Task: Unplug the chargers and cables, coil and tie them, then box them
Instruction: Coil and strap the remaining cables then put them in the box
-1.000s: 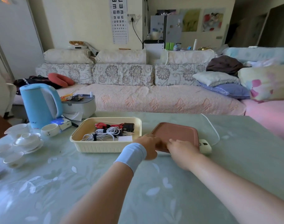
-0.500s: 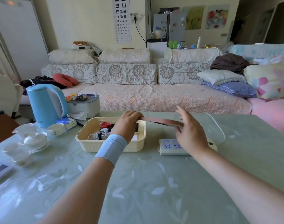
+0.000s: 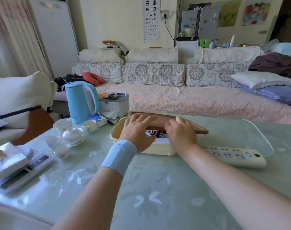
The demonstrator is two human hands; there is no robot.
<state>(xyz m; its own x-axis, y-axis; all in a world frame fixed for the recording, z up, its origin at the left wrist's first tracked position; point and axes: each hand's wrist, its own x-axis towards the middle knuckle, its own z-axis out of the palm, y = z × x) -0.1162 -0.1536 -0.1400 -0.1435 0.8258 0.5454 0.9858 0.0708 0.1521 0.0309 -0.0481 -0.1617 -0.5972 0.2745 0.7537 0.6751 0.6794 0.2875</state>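
A cream plastic box (image 3: 158,151) stands on the green table, with coiled white cables (image 3: 151,132) showing through a gap under its brown lid (image 3: 197,129). The lid lies tilted over the box, its near edge raised. My left hand (image 3: 138,130), with a blue wristband, rests with spread fingers flat on the lid's left part. My right hand (image 3: 179,131) grips the lid's near edge with curled fingers, thumb on top. Most of the box's inside is hidden by the lid and my hands.
A cream power strip (image 3: 232,156) lies right of the box, its white cord (image 3: 265,138) looping behind. Left of the box stand a blue kettle (image 3: 80,100), a white tea set (image 3: 71,135) and a kitchen scale (image 3: 25,165). A sofa runs behind the table.
Both hands lifted the brown lid off the power strip, carried it left and lowered it over the box. The power strip is now uncovered.
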